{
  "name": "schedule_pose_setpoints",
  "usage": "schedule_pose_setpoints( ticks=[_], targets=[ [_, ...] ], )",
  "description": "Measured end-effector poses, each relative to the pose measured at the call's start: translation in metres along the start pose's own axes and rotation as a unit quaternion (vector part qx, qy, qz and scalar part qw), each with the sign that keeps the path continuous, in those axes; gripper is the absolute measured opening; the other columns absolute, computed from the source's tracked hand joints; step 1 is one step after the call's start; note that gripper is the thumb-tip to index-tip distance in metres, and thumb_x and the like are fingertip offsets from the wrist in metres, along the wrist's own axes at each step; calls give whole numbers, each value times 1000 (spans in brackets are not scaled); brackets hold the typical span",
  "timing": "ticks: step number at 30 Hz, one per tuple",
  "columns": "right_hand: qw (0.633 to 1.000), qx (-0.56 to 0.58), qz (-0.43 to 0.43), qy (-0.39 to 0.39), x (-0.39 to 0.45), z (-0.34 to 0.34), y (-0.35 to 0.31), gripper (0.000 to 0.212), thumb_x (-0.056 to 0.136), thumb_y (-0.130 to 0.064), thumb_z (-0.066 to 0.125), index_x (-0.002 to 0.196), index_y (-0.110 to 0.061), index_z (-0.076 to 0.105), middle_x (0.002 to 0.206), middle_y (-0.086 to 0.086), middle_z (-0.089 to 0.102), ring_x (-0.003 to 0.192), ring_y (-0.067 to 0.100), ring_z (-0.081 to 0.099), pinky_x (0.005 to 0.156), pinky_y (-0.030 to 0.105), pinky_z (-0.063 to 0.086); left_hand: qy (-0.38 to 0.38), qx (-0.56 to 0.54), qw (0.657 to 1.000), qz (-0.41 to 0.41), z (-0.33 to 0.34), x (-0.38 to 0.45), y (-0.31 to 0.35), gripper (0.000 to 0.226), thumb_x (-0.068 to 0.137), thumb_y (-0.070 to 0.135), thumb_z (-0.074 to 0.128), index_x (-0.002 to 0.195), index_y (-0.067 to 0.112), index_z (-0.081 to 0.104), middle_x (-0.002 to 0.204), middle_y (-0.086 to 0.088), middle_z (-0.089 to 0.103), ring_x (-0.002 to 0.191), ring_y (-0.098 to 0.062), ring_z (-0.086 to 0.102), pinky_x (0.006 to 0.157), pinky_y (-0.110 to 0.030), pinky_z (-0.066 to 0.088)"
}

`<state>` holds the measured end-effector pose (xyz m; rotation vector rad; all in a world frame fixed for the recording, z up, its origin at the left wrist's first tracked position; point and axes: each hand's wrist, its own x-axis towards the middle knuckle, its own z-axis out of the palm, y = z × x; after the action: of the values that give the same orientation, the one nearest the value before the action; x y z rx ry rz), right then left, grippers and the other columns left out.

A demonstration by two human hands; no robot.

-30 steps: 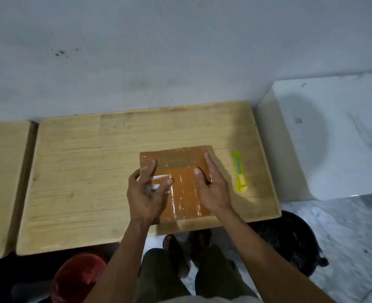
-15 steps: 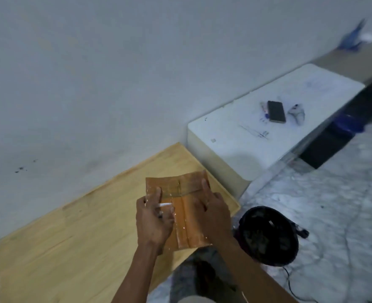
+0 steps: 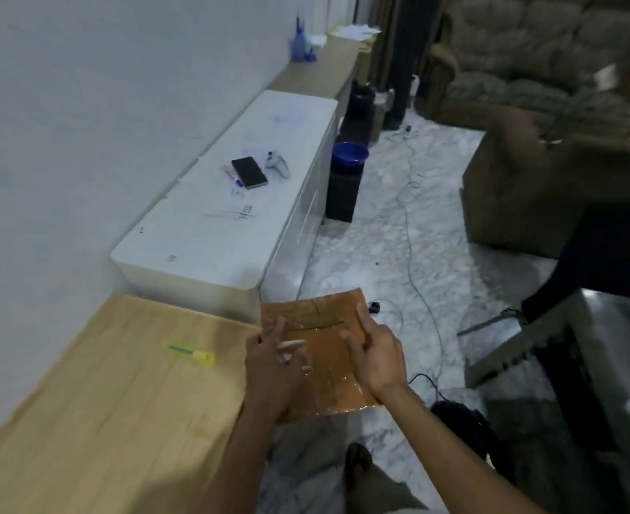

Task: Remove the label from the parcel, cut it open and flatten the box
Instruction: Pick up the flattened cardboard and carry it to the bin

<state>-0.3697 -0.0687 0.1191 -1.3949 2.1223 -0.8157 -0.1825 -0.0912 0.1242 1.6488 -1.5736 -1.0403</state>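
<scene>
Wooden worktop (image 3: 95, 395) beside a white wall. Just off its corner, both hands (image 3: 272, 369) (image 3: 374, 356) gripped a flat, tape-slick cardboard parcel (image 3: 328, 350), seemingly light and bendable; its edges looked safest to hold.

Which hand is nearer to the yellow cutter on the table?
Left. The left hand holds the parcel just right of the cutter; the right hand is farther right.

No text, brand, number or sign can be read anywhere. The brown parcel (image 3: 324, 350) shows only glossy tape, and the faint dark marks on the white cabinet (image 3: 209, 231), toward eleven o'clock from the parcel, are too blurred to make out.
</scene>
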Motion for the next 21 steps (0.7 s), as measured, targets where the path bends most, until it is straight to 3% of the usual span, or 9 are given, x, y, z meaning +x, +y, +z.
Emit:
schedule_pose_setpoints(
  ticks=[3, 5, 7, 9, 12, 15, 17, 19, 21],
  targets=[
    [999, 10, 28, 17, 10, -15, 20, 64, 94, -56, 51, 151, -34, 31, 92, 0, 58, 80, 17, 58, 73, 36, 52, -46, 23, 999, 2, 24, 10, 13, 68, 84, 23, 76, 146, 21, 49, 135, -7, 49, 116, -20, 59, 91, -8, 36],
    [999, 23, 38, 15, 21, -19, 31, 64, 94, -55, 51, 151, -34, 31, 95, 1, 63, 84, 21, 64, 73, 38, 55, -48, 50, 998, 7, 38, 19, 18, 65, 83, 29, 78, 142, 23, 54, 134, -6, 58, 120, -22, 60, 94, -18, 39],
    [998, 27, 49, -4, 37, -20, 44, 65, 96, -49, 52, 153, -33, 27, 113, 5, 64, 101, 25, 65, 81, 37, 54, -34, 72, 997, -15, 52, 31, 25, 60, 82, 28, 79, 138, 19, 59, 134, -8, 62, 120, -24, 61, 94, -20, 38],
    [997, 35, 59, -45, 55, -23, 60, 67, 96, -45, 53, 154, -34, 22, 129, 6, 58, 115, 24, 60, 93, 35, 50, -35, 67, 996, -50, 65, 43, 35, 55, 84, 21, 78, 135, 13, 60, 133, -6, 63, 115, -20, 64, 93, -13, 40],
    [992, 40, 61, -106, 79, -30, 87, 69, 95, -43, 56, 154, -32, 22, 137, 3, 56, 122, 20, 55, 100, 30, 44, -26, 47, 994, -91, 90, 62, 44, 48, 84, 12, 78, 130, 9, 64, 122, -2, 67, 89, -6, 63, 69, 4, 40],
    [990, 53, 77, -106, 96, -41, 110, 66, 94, -35, 61, 152, -23, 32, 131, 4, 62, 107, 10, 55, 80, 9, 34, -29, 78, 991, -106, 119, 75, 46, 52, 80, 21, 81, 130, 18, 66, 127, -5, 69, 99, -15, 67, 79, -14, 46],
    [988, 54, 89, -112, 109, -45, 126, 63, 94, -31, 62, 150, -20, 37, 123, 8, 64, 98, 10, 54, 69, 7, 30, -58, 94, 986, -125, 140, 81, 48, 55, 86, 21, 76, 138, 21, 58, 128, -7, 68, 93, -12, 65, 76, -14, 47],
    [984, 54, 111, -127, 122, -43, 141, 62, 93, -34, 62, 149, -23, 39, 120, 6, 65, 97, 9, 54, 73, 10, 30, -88, 109, 979, -146, 157, 85, 45, 59, 89, 25, 72, 144, 23, 50, 127, -9, 67, 84, -8, 64, 67, -11, 48],
    [979, 42, 132, -149, 133, -36, 154, 60, 92, -35, 60, 148, -26, 41, 116, 4, 66, 100, 13, 58, 81, 18, 38, -101, 135, 973, -157, 169, 90, 38, 60, 88, 35, 71, 144, 26, 50, 124, -11, 69, 93, -16, 68, 79, -24, 54]
  ],
)
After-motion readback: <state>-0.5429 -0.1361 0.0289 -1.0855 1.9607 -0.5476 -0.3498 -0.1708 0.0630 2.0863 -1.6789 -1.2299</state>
